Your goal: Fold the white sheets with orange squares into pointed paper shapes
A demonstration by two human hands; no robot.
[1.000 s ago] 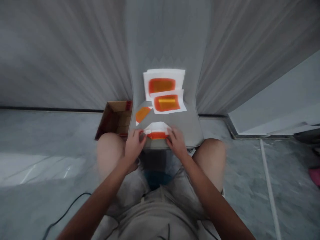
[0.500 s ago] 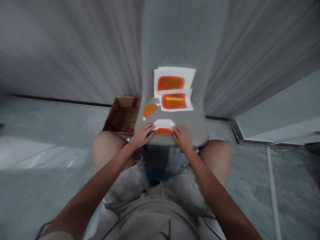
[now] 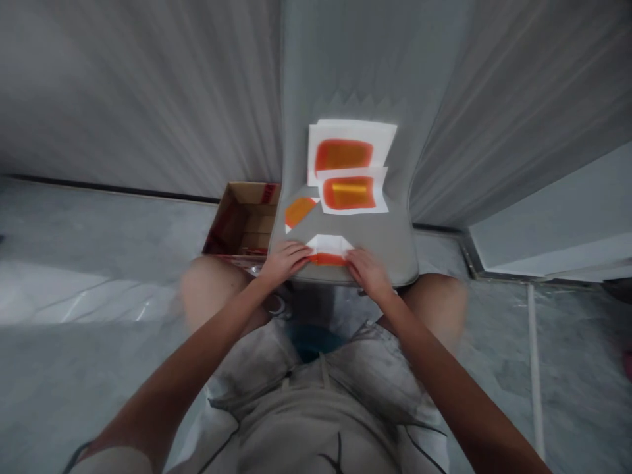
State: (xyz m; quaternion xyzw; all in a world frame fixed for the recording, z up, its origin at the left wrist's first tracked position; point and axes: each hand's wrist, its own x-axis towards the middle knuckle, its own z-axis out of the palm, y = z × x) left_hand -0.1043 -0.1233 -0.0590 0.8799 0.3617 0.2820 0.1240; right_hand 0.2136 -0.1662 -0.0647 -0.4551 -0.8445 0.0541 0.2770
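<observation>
A small folded paper, white on top with an orange band along its near side, lies near the front edge of the chair seat. My left hand grips its left end, fingers together over the corner. At the opposite end, my right hand pinches the right corner; its thumb is hard to make out. Just beyond my left hand lies a flat orange piece with white tips. Farther back on the seat, a white sheet with an orange block and yellow bar overlaps a larger white sheet with an orange patch.
An open cardboard box stands on the floor left of the chair. The chair's backrest rises behind the papers, with grey curtains on both sides. My knees flank the seat. Something teal shows below, between my legs.
The view has shifted slightly, so the chair and papers sit a little higher and to the right. Both hands stay at the ends of the folded paper.
</observation>
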